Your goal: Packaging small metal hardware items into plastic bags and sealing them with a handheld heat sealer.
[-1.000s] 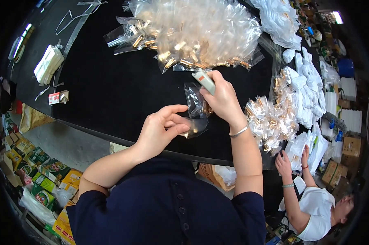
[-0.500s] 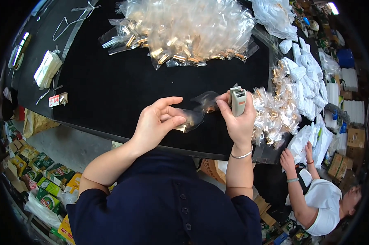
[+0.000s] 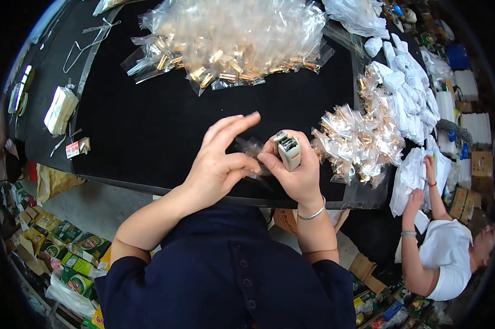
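Stapler [image 3: 289, 151] in right hand [image 3: 297, 172] grip

packing workshop | black table [image 3: 149, 126] | heaps of clear bagged parts [image 3: 236, 38] | cardboard boxes [image 3: 480, 164]

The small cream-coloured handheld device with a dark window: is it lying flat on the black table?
No, the small cream-coloured handheld device is held up in the right hand, above the black table.
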A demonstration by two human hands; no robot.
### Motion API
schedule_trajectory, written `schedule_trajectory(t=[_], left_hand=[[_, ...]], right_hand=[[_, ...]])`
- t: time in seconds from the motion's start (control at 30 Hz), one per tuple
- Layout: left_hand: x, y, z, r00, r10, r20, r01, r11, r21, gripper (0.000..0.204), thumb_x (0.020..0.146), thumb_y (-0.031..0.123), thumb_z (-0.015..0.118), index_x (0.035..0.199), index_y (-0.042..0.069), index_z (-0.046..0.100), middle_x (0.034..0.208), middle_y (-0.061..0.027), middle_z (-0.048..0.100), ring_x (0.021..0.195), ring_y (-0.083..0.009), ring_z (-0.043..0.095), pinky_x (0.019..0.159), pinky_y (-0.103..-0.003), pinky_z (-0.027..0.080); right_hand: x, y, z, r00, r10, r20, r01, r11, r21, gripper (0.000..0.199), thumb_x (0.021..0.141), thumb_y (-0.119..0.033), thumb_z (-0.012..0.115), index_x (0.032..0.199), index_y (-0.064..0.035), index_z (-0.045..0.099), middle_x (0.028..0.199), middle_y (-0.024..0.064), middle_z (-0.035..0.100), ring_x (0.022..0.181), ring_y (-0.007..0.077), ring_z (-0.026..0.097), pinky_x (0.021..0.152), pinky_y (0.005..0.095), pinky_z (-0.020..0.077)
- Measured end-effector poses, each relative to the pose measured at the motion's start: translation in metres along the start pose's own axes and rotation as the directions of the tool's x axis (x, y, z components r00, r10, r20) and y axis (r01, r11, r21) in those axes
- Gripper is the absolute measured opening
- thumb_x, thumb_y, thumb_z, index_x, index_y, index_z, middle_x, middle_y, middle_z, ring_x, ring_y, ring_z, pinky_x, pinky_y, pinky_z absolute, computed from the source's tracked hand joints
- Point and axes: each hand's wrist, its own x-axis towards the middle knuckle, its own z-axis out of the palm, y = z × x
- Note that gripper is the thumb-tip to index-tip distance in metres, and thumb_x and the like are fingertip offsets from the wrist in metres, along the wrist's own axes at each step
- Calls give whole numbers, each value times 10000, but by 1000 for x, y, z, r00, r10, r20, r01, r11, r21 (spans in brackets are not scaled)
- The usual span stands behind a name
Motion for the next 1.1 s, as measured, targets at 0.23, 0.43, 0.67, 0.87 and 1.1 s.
schedule_trajectory(t=[0.23,0.43,0.67,0.87,1.1], left_hand=[[-10,-15,16,949,-300,92,311,865,-393,63,831,-16,717,882,20,716,946,-104,705,827,-221,682,710,-301,544],[-11,-12,18,839,-535,93,496,686,-532,11,880,13,700,881,12,710,852,-67,709,782,-157,679,653,-269,525],[-11,-13,9,890,-443,107,453,833,-317,75,834,80,757,849,22,713,834,-52,708,776,-188,674,660,-293,527],[-9,-14,15,993,-37,113,23,992,121,109,748,87,789,811,40,713,802,-77,673,721,-256,631,635,-342,513],[15,8,32,967,107,230,-138,983,120,94,727,93,778,749,54,695,757,-45,650,717,-235,624,624,-343,514]], right_hand=[[-14,10,10,966,255,-41,-218,890,399,381,800,-23,807,1087,-14,556,937,53,653,866,118,630,779,255,514],[-18,14,26,938,292,-188,-242,937,251,290,864,-67,761,1064,-17,557,892,7,619,781,74,592,706,218,495],[-16,15,29,875,433,-217,-263,801,538,241,872,-29,731,1037,-19,556,889,25,613,760,95,586,693,251,497],[-18,18,25,868,433,-243,-272,825,496,213,864,-2,711,1013,-21,561,865,42,601,748,123,589,695,267,501],[-16,21,7,872,-389,-298,358,921,-154,272,764,-46,796,947,-32,594,835,93,606,778,250,572,715,354,488]])
